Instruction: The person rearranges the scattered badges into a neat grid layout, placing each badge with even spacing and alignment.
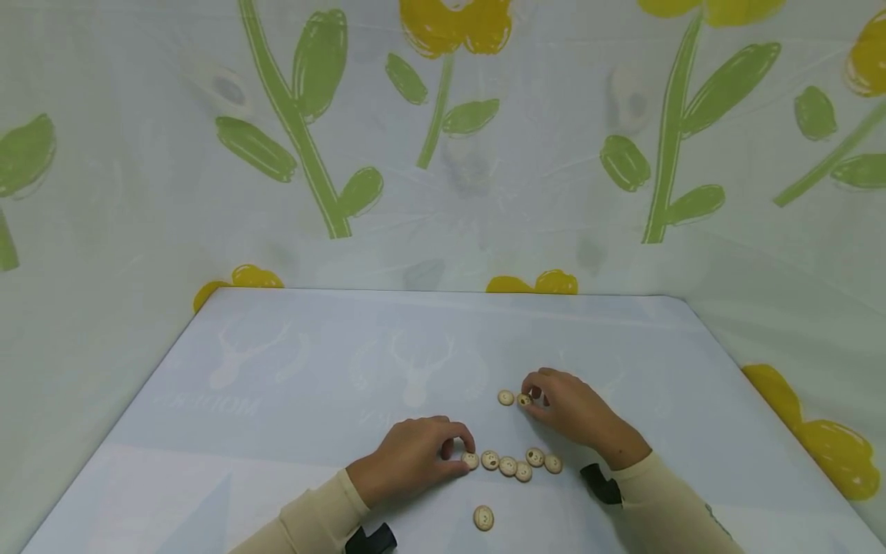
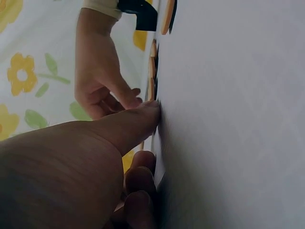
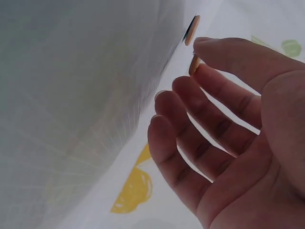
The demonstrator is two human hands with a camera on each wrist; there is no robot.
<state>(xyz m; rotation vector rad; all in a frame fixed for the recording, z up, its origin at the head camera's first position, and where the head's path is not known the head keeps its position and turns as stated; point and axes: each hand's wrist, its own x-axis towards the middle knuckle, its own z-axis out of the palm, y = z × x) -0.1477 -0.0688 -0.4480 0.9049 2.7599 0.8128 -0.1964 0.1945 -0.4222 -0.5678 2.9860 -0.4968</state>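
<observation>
My left hand [image 1: 418, 458] pinches a small round wooden disc [image 1: 470, 460] between thumb and forefinger at the left end of a wavy row. Several similar wooden discs [image 1: 490, 460], pale with dark marks, continue that row to the right. Farther back, my right hand [image 1: 577, 408] pinches another wooden disc [image 1: 524, 400] by its edges. Just left of it, a separate disc [image 1: 506, 398] lies flat. The right wrist view shows the held disc [image 3: 194, 64] between thumb and forefinger, the other fingers loosely bent. In the left wrist view, my left thumb [image 2: 136, 119] hides its disc.
One more wooden disc [image 1: 484, 518] lies alone nearer the front. Everything rests on a white table [image 1: 298, 369] with faint deer-head prints. Behind and beside it hangs a pale curtain [image 1: 526, 208] with green and yellow flowers. Each wrist carries a black mount [image 1: 601, 485].
</observation>
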